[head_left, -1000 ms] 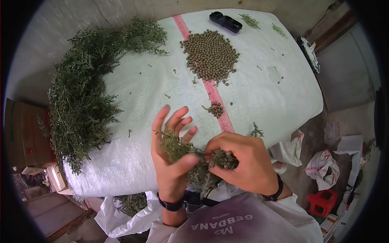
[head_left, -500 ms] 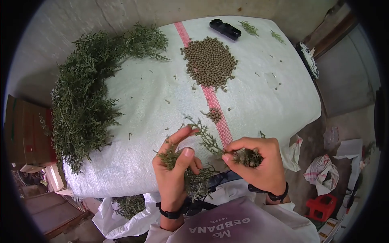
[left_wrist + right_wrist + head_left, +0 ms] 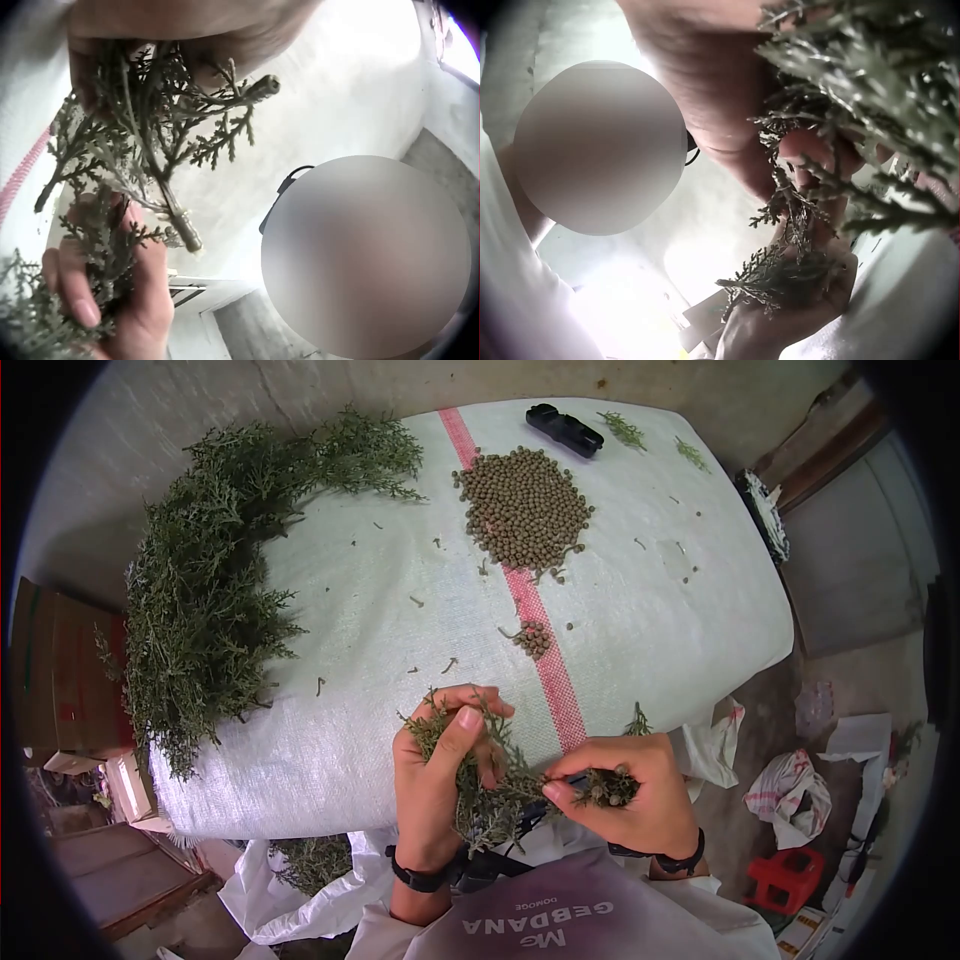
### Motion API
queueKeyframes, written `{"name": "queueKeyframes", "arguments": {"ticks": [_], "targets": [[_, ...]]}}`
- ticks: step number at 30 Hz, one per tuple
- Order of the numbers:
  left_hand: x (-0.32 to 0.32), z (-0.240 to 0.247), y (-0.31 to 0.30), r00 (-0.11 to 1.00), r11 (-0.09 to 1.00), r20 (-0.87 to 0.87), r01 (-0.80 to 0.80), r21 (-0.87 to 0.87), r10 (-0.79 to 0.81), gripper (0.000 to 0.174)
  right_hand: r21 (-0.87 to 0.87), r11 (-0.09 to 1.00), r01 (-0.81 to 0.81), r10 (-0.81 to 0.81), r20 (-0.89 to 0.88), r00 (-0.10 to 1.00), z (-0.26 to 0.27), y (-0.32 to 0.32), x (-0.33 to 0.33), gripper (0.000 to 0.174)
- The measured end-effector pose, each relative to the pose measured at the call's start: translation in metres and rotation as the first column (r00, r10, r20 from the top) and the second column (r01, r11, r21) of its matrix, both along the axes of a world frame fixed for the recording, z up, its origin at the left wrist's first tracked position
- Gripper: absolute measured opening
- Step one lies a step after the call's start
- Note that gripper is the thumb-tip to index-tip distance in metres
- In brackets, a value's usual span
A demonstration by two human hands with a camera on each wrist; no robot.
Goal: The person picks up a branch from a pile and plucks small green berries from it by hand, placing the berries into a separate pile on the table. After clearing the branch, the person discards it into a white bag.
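In the head view the left hand (image 3: 432, 780) grips several green sprigs (image 3: 490, 810), its thumb over them and the fingers curled. Beside it, the right hand (image 3: 640, 790) holds a small cluster of sprigs with round cones (image 3: 608, 788) in its curled fingers, while thumb and forefinger pinch a sprig that reaches toward the left hand. Cut stem ends (image 3: 187, 234) hang below the left hand (image 3: 195, 37) in the left wrist view. The right wrist view has foliage (image 3: 870, 97) sticking out close to the right hand (image 3: 712, 90).
A large white sack (image 3: 380, 610) bears a pile of round brown cones (image 3: 525, 508), a smaller cluster (image 3: 532, 639), a black case (image 3: 565, 430) and a long heap of green branches (image 3: 205, 580). A red plastic stool (image 3: 785, 880) and a crumpled bag (image 3: 790, 797) lie on the right.
The left hand's raised, spread fingers have curled in over the sprigs. The right hand moved right, then lower, and the sprig at its fingertips now lies close to the left hand.
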State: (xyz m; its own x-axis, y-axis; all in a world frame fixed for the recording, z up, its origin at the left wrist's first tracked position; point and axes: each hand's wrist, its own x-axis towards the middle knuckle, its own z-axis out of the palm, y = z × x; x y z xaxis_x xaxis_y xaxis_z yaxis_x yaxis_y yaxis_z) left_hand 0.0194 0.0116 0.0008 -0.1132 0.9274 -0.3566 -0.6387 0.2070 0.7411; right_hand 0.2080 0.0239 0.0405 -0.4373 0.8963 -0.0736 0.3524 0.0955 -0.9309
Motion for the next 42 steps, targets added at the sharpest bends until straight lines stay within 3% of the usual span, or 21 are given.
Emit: {"name": "queueKeyframes", "arguments": {"ticks": [4, 8, 11, 15, 18, 19, 21, 22, 25, 29, 32, 35, 42], "targets": [[-0.001, 0.001, 0.001, 0.999, 0.999, -0.011, 0.042, 0.008, -0.042, 0.018, -0.075, 0.997, -0.019, 0.018, -0.008, 1.0, -0.001, -0.002, 0.003, 0.011], [-0.013, -0.006, -0.005, 0.973, 0.993, 0.21, 0.079, 0.085, -0.095, 0.013, -0.076, 0.996, -0.048, 0.049, 0.018, 0.999, 0.001, 0.0, 0.004, 0.012], [-0.019, -0.009, -0.006, 0.979, 0.991, 0.155, 0.129, 0.024, -0.131, 0.011, -0.106, 0.989, -0.1, 0.107, 0.06, 0.993, 0.006, 0.004, 0.004, 0.01], [-0.018, -0.014, -0.006, 0.988, 0.99, 0.094, 0.119, 0.081, -0.126, 0.008, -0.072, 0.981, -0.181, 0.188, 0.096, 0.978, 0.005, 0.013, 0.004, 0.012], [-0.018, -0.018, -0.007, 0.988, 0.991, 0.125, 0.082, 0.102, -0.094, 0.007, 0.158, 0.987, -0.031, 0.007, 0.148, 0.989, 0.013, 0.032, 0.001, 0.016], [-0.019, -0.019, -0.007, 0.988, 0.991, 0.131, 0.069, 0.11, -0.084, 0.006, 0.16, 0.987, -0.033, 0.008, 0.152, 0.988, 0.015, 0.043, 0.001, 0.016], [-0.014, -0.022, -0.008, 0.993, 0.992, 0.103, 0.051, 0.115, -0.063, 0.007, 0.391, 0.919, -0.056, -0.121, 0.414, 0.902, 0.021, 0.067, 0.004, 0.02], [-0.011, -0.023, -0.008, 0.997, 0.992, 0.067, 0.031, 0.121, -0.039, 0.008, 0.396, 0.917, -0.057, -0.124, 0.418, 0.9, 0.019, 0.075, 0.001, 0.02], [-0.006, -0.023, -0.005, 1.0, 0.991, 0.022, -0.004, 0.134, 0.001, 0.009, 0.612, 0.776, -0.156, -0.275, 0.55, 0.788, 0.003, 0.098, -0.013, 0.022], [-0.004, -0.02, 0.0, 0.999, 0.992, -0.014, -0.038, 0.124, 0.04, 0.011, 0.526, 0.794, -0.304, -0.09, 0.597, 0.797, -0.009, 0.117, -0.022, 0.022], [-0.002, -0.02, 0.003, 0.998, 0.992, -0.02, -0.061, 0.112, 0.064, 0.011, 0.492, 0.805, -0.332, -0.057, 0.621, 0.782, -0.013, 0.12, -0.026, 0.023], [-0.002, -0.024, 0.003, 0.989, 0.99, -0.145, 0.047, 0.135, -0.027, 0.01, 0.468, 0.815, -0.341, -0.045, 0.638, 0.769, -0.016, 0.119, -0.025, 0.023], [0.004, -0.032, 0.004, 0.999, 0.98, -0.05, -0.004, 0.197, 0.014, 0.009, 0.441, 0.819, -0.368, -0.028, 0.671, 0.741, -0.017, 0.117, -0.028, 0.022]]}}
